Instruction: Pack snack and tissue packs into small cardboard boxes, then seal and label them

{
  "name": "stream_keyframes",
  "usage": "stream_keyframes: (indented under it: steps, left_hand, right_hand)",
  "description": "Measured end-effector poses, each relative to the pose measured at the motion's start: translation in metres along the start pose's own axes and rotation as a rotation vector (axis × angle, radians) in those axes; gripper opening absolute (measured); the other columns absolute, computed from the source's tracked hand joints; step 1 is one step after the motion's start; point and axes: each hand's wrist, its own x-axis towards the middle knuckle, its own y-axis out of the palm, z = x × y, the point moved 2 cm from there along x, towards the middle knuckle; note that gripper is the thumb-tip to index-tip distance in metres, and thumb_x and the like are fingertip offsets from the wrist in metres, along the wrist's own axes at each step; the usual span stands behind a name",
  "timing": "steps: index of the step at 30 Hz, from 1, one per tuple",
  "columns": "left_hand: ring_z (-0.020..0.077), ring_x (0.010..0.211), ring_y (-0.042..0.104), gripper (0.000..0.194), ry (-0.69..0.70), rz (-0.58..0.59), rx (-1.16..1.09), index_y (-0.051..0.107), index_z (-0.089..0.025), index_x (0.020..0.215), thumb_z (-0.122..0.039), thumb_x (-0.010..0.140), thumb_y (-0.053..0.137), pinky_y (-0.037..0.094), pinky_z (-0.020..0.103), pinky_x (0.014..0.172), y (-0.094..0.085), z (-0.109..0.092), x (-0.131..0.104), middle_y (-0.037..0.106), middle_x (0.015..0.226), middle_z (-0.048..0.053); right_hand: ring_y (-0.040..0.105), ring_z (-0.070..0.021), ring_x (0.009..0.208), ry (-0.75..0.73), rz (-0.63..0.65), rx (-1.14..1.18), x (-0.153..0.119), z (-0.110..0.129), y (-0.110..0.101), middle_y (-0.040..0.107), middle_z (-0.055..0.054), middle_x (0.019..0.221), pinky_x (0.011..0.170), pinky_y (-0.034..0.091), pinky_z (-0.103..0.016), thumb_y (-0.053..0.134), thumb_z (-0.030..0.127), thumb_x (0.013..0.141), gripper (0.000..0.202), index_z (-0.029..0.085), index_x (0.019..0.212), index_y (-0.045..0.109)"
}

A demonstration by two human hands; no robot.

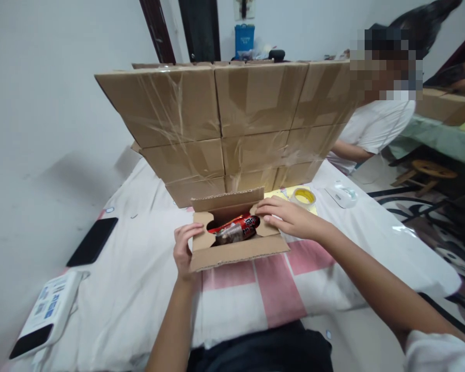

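In front of me an open cardboard box (238,252) stands on the cloth, its two long flaps raised and its short end flaps folded inward. Between the end flaps a red packet with dark lettering (250,223) and something in clear, brownish wrapping (231,234) show; the rest of the contents is hidden. My left hand (184,248) grips the box's left end, fingers over the short flap. On the right short flap lie the outstretched fingers of my right hand (284,214), which grasps nothing.
Taped cartons (256,98) form a wall behind the box. A clear tape roll (303,197) and a white tape dispenser (341,195) lie to the right. At left are a black phone (93,241) and a white device (50,307). Another person (383,121) sits behind the cartons.
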Motion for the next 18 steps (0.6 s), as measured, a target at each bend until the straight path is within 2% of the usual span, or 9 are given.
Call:
stream_keyframes:
  steps: [2,3,5,8,10,13,15,16,18]
  left_hand:
    - [0.0327,0.113,0.06,0.08,0.078,0.011,-0.059,0.07,-0.023,0.113,-0.083,0.092,0.021,0.047,0.053,0.101,-0.005,0.006,0.003,0.071,0.116,0.014]
    - [0.0331,0.113,0.06,0.087,0.121,0.028,-0.092,0.071,-0.023,0.115,-0.087,0.09,0.016,0.047,0.054,0.101,-0.007,0.009,0.004,0.073,0.116,0.014]
    - [0.033,0.111,0.061,0.09,0.17,0.077,-0.128,0.071,-0.023,0.121,-0.089,0.088,0.02,0.048,0.052,0.098,-0.011,0.014,0.007,0.074,0.118,0.015]
    - [0.0292,0.104,0.063,0.068,0.06,0.072,-0.146,0.072,-0.022,0.118,-0.078,0.093,0.042,0.052,0.045,0.09,-0.01,0.014,0.008,0.074,0.111,0.013]
    - [0.0248,0.099,0.065,0.046,-0.056,-0.003,-0.156,0.07,-0.022,0.119,-0.059,0.099,0.051,0.053,0.039,0.086,-0.007,0.01,0.006,0.072,0.108,0.01]
    - [0.0199,0.097,0.065,0.029,-0.149,-0.118,-0.11,0.064,-0.023,0.123,-0.034,0.098,0.057,0.053,0.033,0.079,-0.008,0.0,0.008,0.065,0.118,0.009]
    - [0.0211,0.103,0.064,0.021,-0.091,-0.123,0.007,0.067,-0.022,0.114,-0.027,0.095,0.06,0.053,0.033,0.083,-0.012,-0.014,0.015,0.064,0.121,0.009]
    - [0.0226,0.108,0.064,0.018,-0.014,-0.085,0.095,0.069,-0.022,0.11,-0.025,0.094,0.061,0.053,0.035,0.088,-0.013,-0.023,0.019,0.066,0.12,0.009]
    - [0.0262,0.12,0.063,0.021,0.186,0.122,0.284,0.07,-0.025,0.114,-0.024,0.095,0.06,0.048,0.043,0.103,-0.008,-0.045,0.027,0.07,0.123,0.009]
  right_hand:
    - [0.059,-0.0288,0.117,0.011,0.018,-0.046,0.003,0.001,0.001,0.067,-0.01,0.131,0.102,0.047,-0.048,0.042,0.039,0.108,0.035,0.025,0.125,0.07]
    - [0.059,-0.0296,0.115,0.031,-0.017,-0.069,0.005,0.0,0.002,0.068,-0.01,0.129,0.1,0.048,-0.049,0.046,0.04,0.106,0.034,0.025,0.124,0.07]
    - [0.059,-0.032,0.116,0.083,-0.177,-0.083,0.008,-0.003,0.001,0.067,-0.013,0.13,0.099,0.049,-0.051,0.053,0.041,0.103,0.034,0.023,0.129,0.066]
    - [0.054,-0.0335,0.129,0.126,-0.405,0.02,0.012,-0.01,0.003,0.058,-0.016,0.144,0.104,0.048,-0.053,0.06,0.041,0.099,0.059,0.024,0.152,0.042]
    - [0.058,-0.0297,0.126,0.101,-0.424,0.149,0.013,-0.014,0.007,0.063,-0.013,0.139,0.104,0.048,-0.05,0.056,0.04,0.102,0.063,0.027,0.158,0.031]
    - [0.068,-0.0253,0.107,0.031,-0.363,0.186,0.009,-0.015,0.013,0.076,-0.007,0.109,0.102,0.047,-0.048,0.044,0.04,0.108,0.038,0.027,0.143,0.052]
    - [0.069,-0.0261,0.106,-0.007,-0.332,0.121,0.003,-0.013,0.018,0.077,-0.008,0.107,0.102,0.044,-0.05,0.04,0.041,0.109,0.034,0.025,0.128,0.063]
    - [0.068,-0.0269,0.11,-0.017,-0.333,0.103,-0.002,-0.011,0.021,0.077,-0.009,0.112,0.103,0.044,-0.05,0.04,0.042,0.109,0.034,0.025,0.125,0.065]
    - [0.066,-0.0274,0.118,-0.012,-0.35,0.12,-0.012,-0.006,0.027,0.075,-0.01,0.121,0.105,0.044,-0.051,0.04,0.041,0.109,0.035,0.024,0.127,0.064]
